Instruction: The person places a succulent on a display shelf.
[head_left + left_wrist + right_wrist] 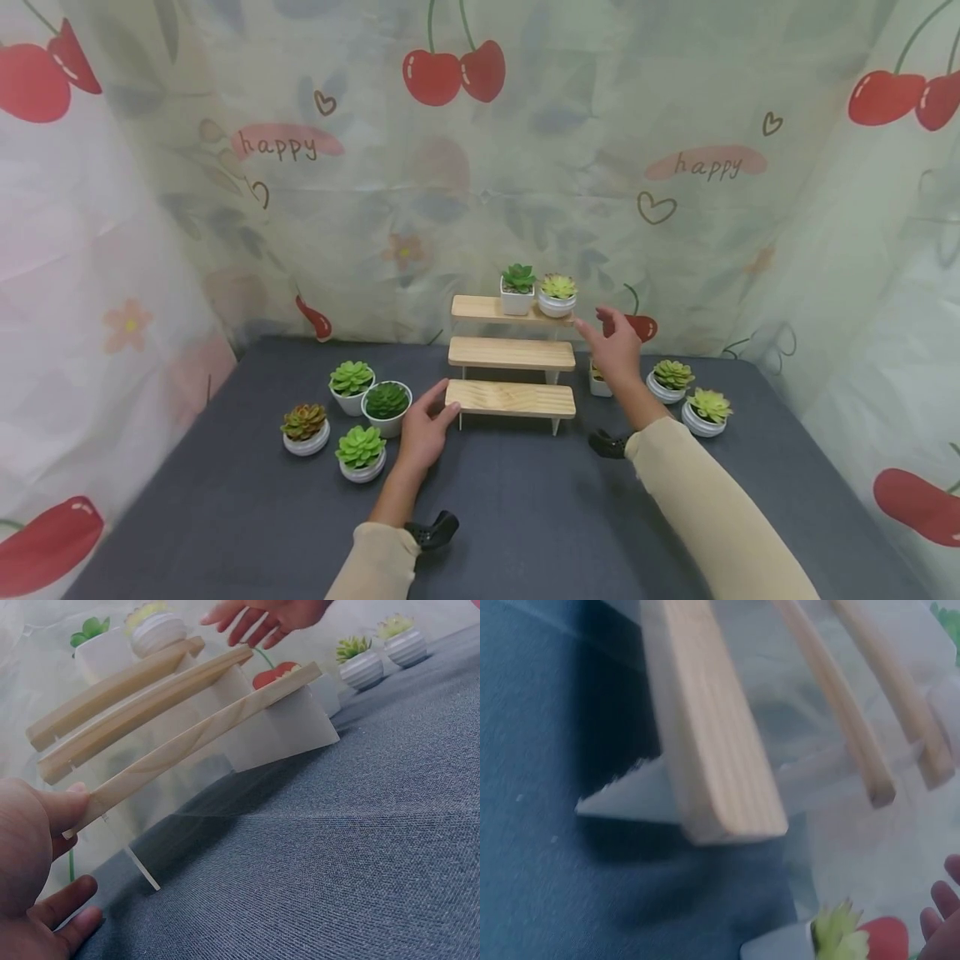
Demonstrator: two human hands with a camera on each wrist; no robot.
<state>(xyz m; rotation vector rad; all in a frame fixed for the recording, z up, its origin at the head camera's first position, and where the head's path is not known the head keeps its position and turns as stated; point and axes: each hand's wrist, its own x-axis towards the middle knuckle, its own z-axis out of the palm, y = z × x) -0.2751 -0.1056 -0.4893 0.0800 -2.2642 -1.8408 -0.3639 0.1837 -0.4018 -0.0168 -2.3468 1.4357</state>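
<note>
A three-tier display stand has pale wooden shelves [510,400] on clear side supports. My left hand [423,429] pinches the left end of its lowest shelf, thumb on top and a finger beneath in the left wrist view. Beside the right end of the top shelf, my right hand [618,354] is held in the air, fingers loosely bent around nothing. On that shelf stand a green succulent in a square white pot [517,293] and a yellow-green succulent in a round white pot [557,298]. Another potted succulent [600,385] sits partly hidden behind my right hand.
Two succulents in ribbed white pots [670,382] stand on the dark cloth at the right. Several more potted succulents [362,454] are grouped left of the stand, close to my left forearm. A printed curtain [480,183] hangs behind and along both sides.
</note>
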